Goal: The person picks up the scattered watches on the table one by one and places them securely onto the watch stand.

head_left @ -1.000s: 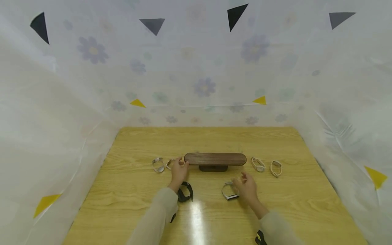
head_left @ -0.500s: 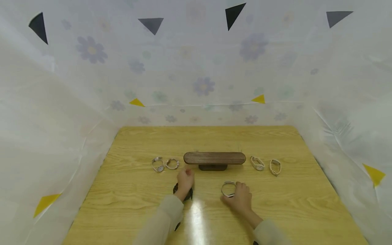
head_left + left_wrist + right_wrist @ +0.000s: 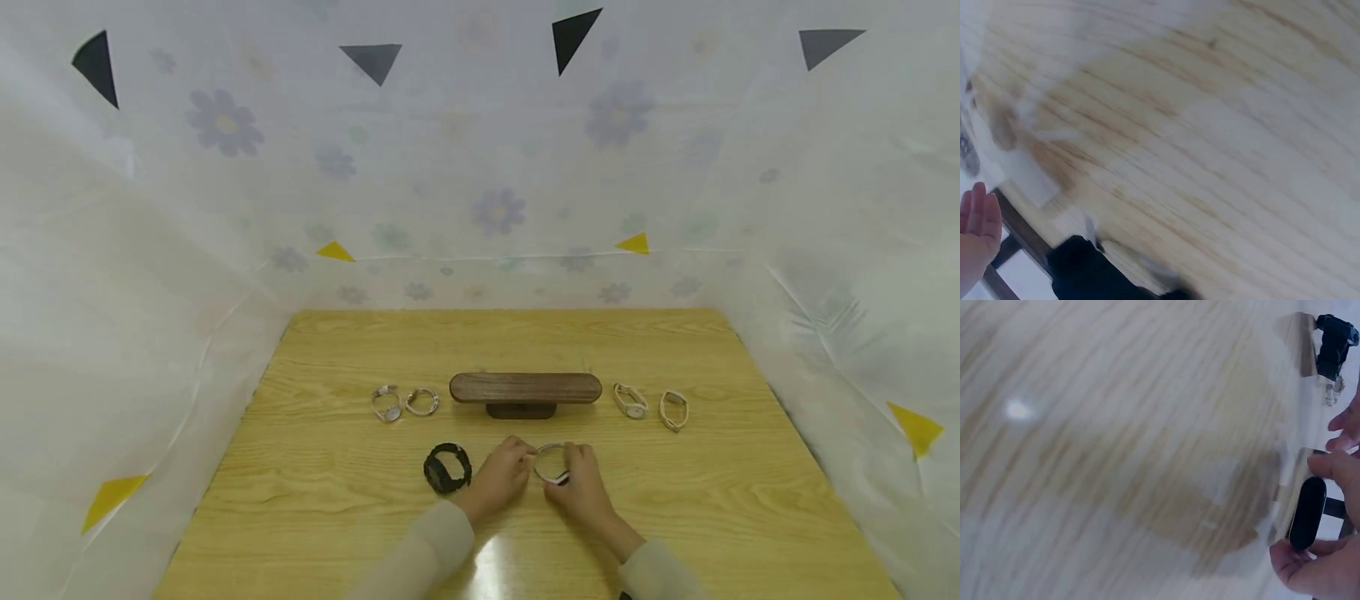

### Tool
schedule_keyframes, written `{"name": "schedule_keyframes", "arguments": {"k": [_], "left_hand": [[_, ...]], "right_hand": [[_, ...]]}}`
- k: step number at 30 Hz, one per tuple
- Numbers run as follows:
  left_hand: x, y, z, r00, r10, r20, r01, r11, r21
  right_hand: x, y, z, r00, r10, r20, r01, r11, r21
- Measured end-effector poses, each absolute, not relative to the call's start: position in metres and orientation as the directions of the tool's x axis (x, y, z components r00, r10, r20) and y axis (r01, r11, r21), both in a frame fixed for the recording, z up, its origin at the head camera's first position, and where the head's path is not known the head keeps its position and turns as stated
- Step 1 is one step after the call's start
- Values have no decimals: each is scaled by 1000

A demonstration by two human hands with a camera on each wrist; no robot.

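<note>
1 smart band (image 3: 1307, 514), pale strap, dark face; 5 o'clock from wooden stand (image 3: 525, 389). Right hand (image 3: 588, 496): pinching it. Left hand (image 3: 497, 477): at its 9 o'clock side, grasp cannot be told. Likely light, strap flexible, face slippery; best held by strap.

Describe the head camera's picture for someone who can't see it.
A person's right hand grips a pale wristband at a wooden table, the left hand beside it. A black watch lies nearby; beyond, light watches flank a brown stand.
</note>
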State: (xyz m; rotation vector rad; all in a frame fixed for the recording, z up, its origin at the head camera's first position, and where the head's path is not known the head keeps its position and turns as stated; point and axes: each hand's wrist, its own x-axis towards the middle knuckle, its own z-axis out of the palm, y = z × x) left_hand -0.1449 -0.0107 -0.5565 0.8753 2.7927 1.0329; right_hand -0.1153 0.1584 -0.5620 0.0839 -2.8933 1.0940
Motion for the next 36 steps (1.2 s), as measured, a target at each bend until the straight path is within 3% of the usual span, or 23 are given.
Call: {"name": "schedule_keyframes", "arguments": {"k": [7,9,12,15,18,27,31,36], "left_hand": [[-138,-4,-557,-733,644,219,666,612,427],[-136,-3,-558,-745,634,210,644,599,476],[-133,-1,-560,-816,550,179,518,557,649],[-129,2,-558,-885,426,185,380,434,817],[-125,8,-555,-911,339,237,339,284,897],[-120,20,-556,-938,298,174,194,39,980],[-121,21,-558,-935,309,173,196,47,979],[-124,13,-556,-932,313,180,236,149,960]], "right_hand": [[-119,161,-544,-990,-141,2,-104,716,-691],[-119,163,-539,-985,-170,16,-133,709,-693],[-121,167,-536,-976,-184,113,-209,678,-704],[-122,170,-535,-972,-155,174,-233,606,-761],[-122,173,-534,-975,-138,174,-221,529,-820],[-127,185,-524,-951,-267,158,-273,476,-836],[-128,189,-522,-949,-283,137,-260,467,-845],[-130,197,-526,-962,-231,146,-246,502,-829]]}}
